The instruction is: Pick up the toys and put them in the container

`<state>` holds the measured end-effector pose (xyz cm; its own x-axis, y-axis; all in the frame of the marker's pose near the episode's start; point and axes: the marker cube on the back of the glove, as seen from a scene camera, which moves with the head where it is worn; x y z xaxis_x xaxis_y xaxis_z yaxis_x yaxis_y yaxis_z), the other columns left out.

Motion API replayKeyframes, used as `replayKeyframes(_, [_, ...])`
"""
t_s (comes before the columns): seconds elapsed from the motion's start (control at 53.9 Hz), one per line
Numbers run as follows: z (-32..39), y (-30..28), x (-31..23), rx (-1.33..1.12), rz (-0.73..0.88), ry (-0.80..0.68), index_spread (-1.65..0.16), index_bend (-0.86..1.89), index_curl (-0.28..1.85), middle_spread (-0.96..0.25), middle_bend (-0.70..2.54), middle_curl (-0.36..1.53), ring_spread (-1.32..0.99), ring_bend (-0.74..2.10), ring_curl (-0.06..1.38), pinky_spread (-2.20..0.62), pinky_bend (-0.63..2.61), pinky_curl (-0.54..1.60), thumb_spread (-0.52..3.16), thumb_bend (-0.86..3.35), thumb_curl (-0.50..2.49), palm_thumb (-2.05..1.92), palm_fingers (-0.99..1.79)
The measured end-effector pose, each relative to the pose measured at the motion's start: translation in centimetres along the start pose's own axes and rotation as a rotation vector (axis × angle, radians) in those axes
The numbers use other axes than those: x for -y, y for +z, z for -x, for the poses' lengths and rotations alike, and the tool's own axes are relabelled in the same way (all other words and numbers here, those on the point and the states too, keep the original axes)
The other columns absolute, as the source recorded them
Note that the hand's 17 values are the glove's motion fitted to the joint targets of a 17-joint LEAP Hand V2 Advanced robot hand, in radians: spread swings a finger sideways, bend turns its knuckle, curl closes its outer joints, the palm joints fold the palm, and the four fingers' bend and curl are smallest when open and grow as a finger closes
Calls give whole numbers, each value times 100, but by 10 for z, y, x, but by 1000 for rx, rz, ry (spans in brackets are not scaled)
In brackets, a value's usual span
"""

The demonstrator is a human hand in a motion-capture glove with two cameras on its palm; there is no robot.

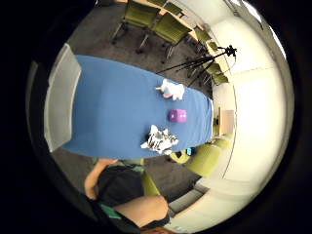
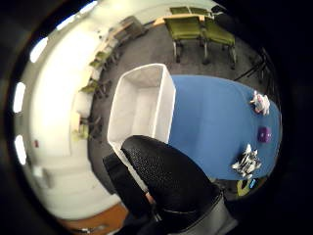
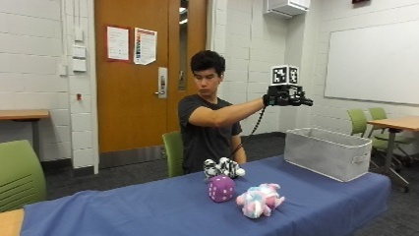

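1. Toys lay untouched on the blue desk (image 3: 131,206): zebra plush (image 3: 221,168) at the far edge, purple dice (image 3: 221,188) beside it, pastel plush (image 3: 260,200) nearest.
2. Right hand (image 3: 283,98) hung high above the desk, left of the grey container (image 3: 326,152), holding nothing; how far its grip was open I cannot tell.
3. Best approach, I judged: descend onto one toy, taking its middle.
4. Carrying it right, release should come only over the container's open mouth.

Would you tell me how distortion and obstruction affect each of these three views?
Outside view: straight lines, evenly lit; the toys and the grey container show plainly. Thumb side palm view: strongly curved, the gloved right hand covering part of the container. Little finger side palm view: the blue table bows; the toys look tiny.
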<state>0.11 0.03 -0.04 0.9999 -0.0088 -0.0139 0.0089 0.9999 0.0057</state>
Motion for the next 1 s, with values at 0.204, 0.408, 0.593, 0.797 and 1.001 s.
replayKeyframes(0.204, [-5,-3,3,8,-18,0,-20,19,15,-9,22,13,-24,18,6,-8,47,18,81,-11,2,-17,12])
replayKeyframes(0.408, [-9,-1,1,-2,-3,-23,-24,20,22,-11,19,18,-28,20,10,-9,49,23,95,-11,4,-17,7])
replayKeyframes(0.593, [-34,-8,-32,3,3,-59,-25,19,27,-11,19,23,-30,20,14,-10,50,26,98,-11,5,-17,5])
replayKeyframes(0.797, [-113,4,-73,-1,11,-29,-25,19,31,-11,20,27,-31,20,18,-8,48,28,99,-11,6,-17,3])
replayKeyframes(1.001, [-176,44,-109,-11,-4,44,-26,19,35,-11,20,31,-31,19,20,-7,46,29,100,-11,6,-17,2])
